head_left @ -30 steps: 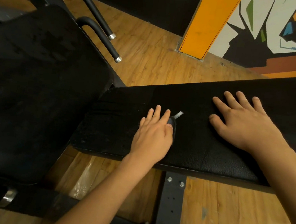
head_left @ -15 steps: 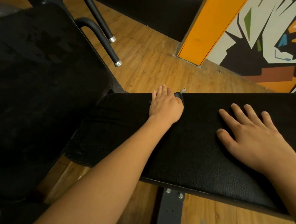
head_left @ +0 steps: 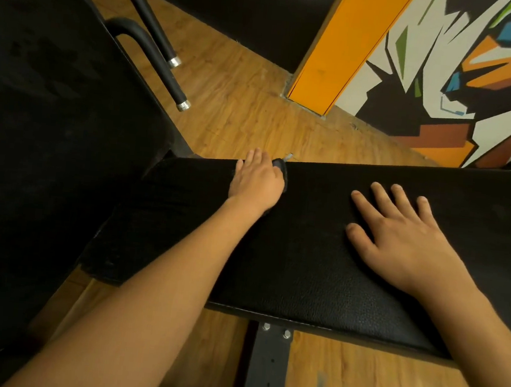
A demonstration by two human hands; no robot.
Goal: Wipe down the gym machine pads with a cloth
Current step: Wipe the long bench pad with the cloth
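A long black leather bench pad runs across the middle of the view. My left hand presses a dark cloth flat against the pad's far edge. Most of the cloth is hidden under the palm; only its right rim and a small white tag show. The fingertips reach over the far edge. My right hand lies flat on the pad to the right, fingers spread, holding nothing.
A large black seat pad fills the left side. Two black handle bars with metal ends stick out above the wooden floor. A black steel post supports the bench. An orange pillar and a painted wall stand behind.
My left hand slid the cloth from the pad's middle away from me to its far edge. My right hand stayed flat on the pad.
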